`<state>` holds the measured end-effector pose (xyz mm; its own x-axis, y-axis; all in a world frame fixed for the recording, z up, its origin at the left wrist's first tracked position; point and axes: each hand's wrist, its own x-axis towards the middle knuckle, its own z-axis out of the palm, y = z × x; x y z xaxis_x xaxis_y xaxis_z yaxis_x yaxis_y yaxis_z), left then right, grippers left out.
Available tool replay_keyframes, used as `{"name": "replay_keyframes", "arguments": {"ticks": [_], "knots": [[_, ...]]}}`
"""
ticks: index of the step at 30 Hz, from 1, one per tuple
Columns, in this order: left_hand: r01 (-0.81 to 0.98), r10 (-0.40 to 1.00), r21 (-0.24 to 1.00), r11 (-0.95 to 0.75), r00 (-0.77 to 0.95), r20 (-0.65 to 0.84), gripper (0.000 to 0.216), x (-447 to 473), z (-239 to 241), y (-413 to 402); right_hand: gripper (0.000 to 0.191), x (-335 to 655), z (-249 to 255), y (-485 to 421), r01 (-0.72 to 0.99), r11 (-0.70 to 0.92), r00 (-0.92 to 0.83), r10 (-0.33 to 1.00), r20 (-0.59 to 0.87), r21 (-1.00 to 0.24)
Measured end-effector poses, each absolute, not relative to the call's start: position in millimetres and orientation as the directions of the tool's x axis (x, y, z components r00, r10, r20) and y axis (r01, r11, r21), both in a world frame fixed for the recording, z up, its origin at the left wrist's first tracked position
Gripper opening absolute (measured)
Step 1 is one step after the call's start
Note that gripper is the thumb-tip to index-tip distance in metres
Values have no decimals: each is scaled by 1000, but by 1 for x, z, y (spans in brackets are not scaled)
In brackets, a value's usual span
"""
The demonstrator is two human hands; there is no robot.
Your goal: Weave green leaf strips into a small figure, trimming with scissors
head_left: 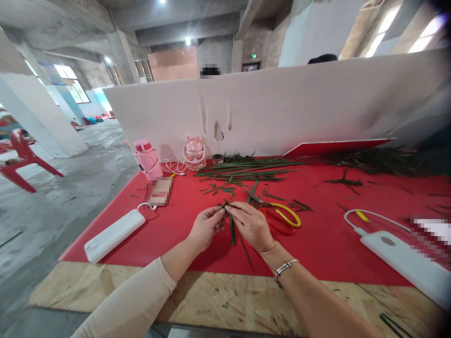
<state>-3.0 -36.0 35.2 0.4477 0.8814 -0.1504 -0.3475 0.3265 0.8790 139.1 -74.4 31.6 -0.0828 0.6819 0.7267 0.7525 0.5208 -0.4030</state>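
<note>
Both my hands meet over the red table covering, with fingertips pinched on a small piece of green leaf strip (226,204). My left hand (207,226) grips it from the left, and my right hand (252,224) from the right, wearing a bracelet at the wrist. A longer green strip (232,231) hangs down between the hands; whether it joins the held piece is hidden by my fingers. Beside my right hand lie scissors (273,204) with one yellow and one red handle loop. Short leaf cuttings (225,189) are scattered just beyond my fingers.
Long green strips (246,169) lie in a pile at the back, against a white partition (264,108). A pink bottle (147,159), a pink cup (195,152) and a white power bank (114,235) stand or lie left. Another white device (405,263) lies right.
</note>
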Motion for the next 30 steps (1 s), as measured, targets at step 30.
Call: {"name": "replay_keyframes", "arguments": {"ticks": [30], "knots": [[-288, 957, 956, 50, 289, 37, 18, -7, 34, -45, 12, 115, 38, -78, -73, 186, 206, 964, 167, -980]]}}
